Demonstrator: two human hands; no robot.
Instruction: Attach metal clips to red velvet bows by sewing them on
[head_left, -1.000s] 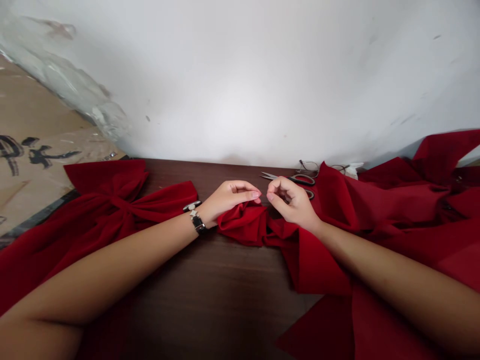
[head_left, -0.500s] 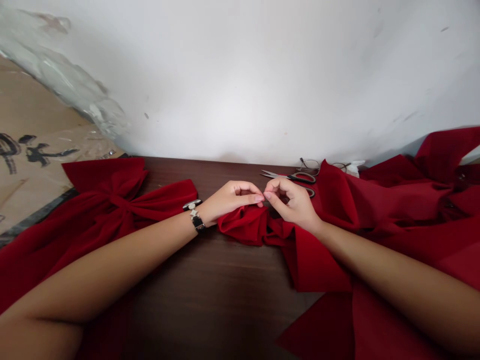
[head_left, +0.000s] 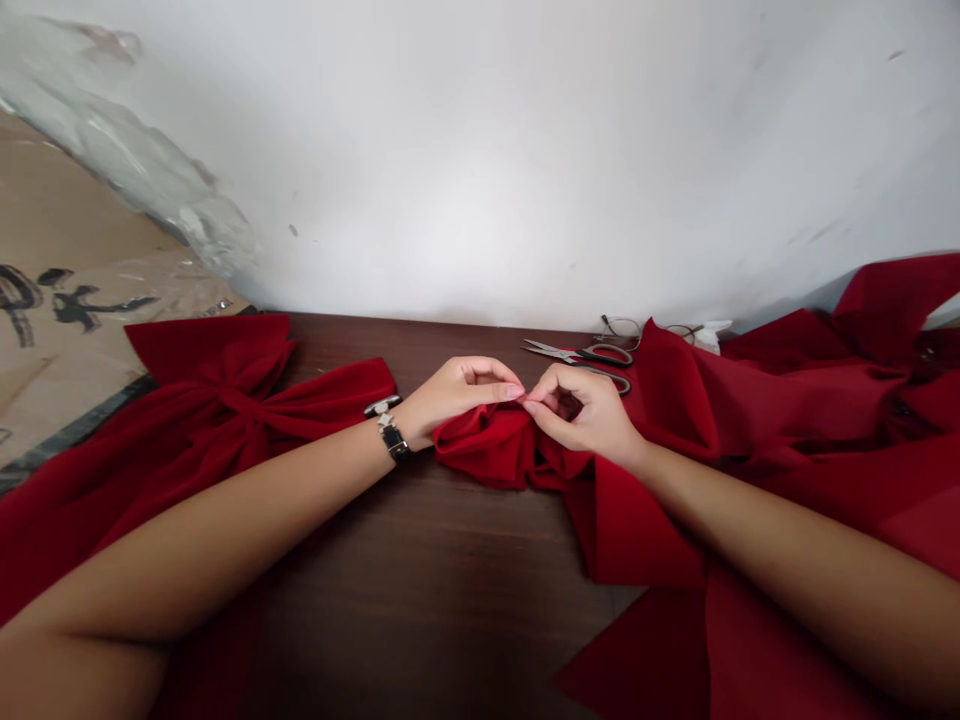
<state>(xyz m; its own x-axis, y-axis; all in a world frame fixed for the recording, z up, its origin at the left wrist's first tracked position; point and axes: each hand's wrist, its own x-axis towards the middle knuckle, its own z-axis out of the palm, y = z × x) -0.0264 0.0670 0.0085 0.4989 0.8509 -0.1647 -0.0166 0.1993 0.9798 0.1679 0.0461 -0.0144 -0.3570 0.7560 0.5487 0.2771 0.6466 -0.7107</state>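
Observation:
My left hand (head_left: 457, 398) and my right hand (head_left: 583, 412) meet fingertip to fingertip over a gathered bunch of red velvet fabric (head_left: 491, 450) on the dark wooden table (head_left: 420, 590). Both hands are curled in a pinch. The left rests on the folds; whatever the fingertips grip is too small to make out. A watch with a black strap (head_left: 391, 432) sits on my left wrist. The red cloth runs on under my right forearm toward the right.
A finished red bow (head_left: 225, 395) lies at the left. Scissors with black handles (head_left: 589, 355) lie behind my right hand by the white wall, beside thin wire and a white scrap (head_left: 705, 335). More red fabric (head_left: 825, 420) is heaped at the right. Cardboard (head_left: 67, 300) leans far left.
My right hand has moved slightly left and down until its fingertips touch those of the left hand over the gathered cloth. The left hand has barely shifted.

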